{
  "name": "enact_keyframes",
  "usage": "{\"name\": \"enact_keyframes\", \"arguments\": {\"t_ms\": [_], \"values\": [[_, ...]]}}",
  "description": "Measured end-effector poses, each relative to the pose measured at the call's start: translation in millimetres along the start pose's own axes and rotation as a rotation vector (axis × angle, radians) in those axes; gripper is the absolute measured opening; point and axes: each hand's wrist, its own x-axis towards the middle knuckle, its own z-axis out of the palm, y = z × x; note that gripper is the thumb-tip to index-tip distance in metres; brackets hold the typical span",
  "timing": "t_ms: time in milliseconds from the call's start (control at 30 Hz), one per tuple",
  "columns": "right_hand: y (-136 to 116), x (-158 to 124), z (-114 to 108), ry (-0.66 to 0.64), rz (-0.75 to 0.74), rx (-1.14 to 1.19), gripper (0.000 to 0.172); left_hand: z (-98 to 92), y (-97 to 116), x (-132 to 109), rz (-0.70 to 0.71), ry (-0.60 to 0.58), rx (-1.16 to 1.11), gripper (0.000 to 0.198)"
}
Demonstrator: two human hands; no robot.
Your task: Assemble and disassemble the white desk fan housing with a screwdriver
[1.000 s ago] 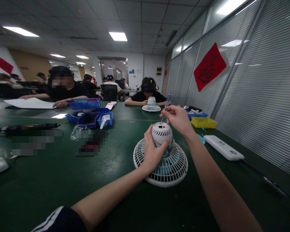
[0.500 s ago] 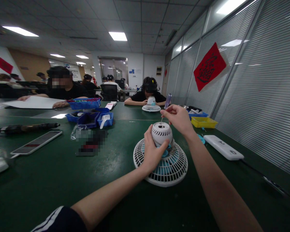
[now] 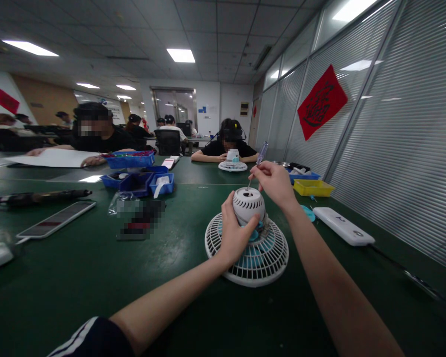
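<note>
Green matting covers the long surface (image 3: 78, 277), which fills the lower half of the frame beneath a tiled ceiling with lit panels (image 3: 181, 55). Slatted glass walls run along the right side, and a red paper diamond (image 3: 321, 102) is stuck to them in the upper right. Blue bins (image 3: 136, 181) are set left of centre, a yellow tray (image 3: 314, 188) right of centre, a phone (image 3: 55, 219) at the left and a white oblong box (image 3: 344, 226) at the right. Other people are seated along the far edge.

At lower centre a small fan (image 3: 260, 263) is laid flat on the surface, with its motor housing (image 3: 247, 203) upward. The housing is gripped by the left hand (image 3: 236, 235), with the thumb wrapped over its near side. A screwdriver (image 3: 260, 151) is pinched in the right hand (image 3: 273, 183) just above it, and the tip is lowered to the housing's top. Whether the tip sits in a hole cannot be made out. The middle of the screwdriver is hidden by fingers, and the blue blades are seen only through the grille. Some items at centre left are blurred out.

The grille is formed of thin white plastic ribs in a ring. The housing is domed and slotted, and the screwdriver handle is of clear bluish plastic.
</note>
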Motion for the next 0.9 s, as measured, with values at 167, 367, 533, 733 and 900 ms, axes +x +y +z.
{"name": "enact_keyframes", "arguments": {"t_ms": [167,367,533,733,900], "values": [[-1.7,-1.3,1.0,-0.005,-0.015,-0.006,0.014,0.2,-0.2,0.0,-0.001,-0.007,0.003,0.07],[-3.9,-1.6,1.1,-0.031,0.028,0.085,0.016,0.0,-0.1,-0.2,0.007,-0.003,0.004,0.069],[-1.1,1.0,1.6,-0.071,0.029,0.112,0.013,-0.2,0.5,-0.5,0.005,-0.003,0.002,0.069],[-1.2,0.7,2.5,-0.065,0.03,0.074,0.017,0.9,-1.8,0.5,0.016,0.008,0.003,0.07],[-4.2,-1.0,1.2,-0.003,-0.014,-0.059,0.016,0.6,-0.1,0.6,0.003,-0.001,0.0,0.07]]}}
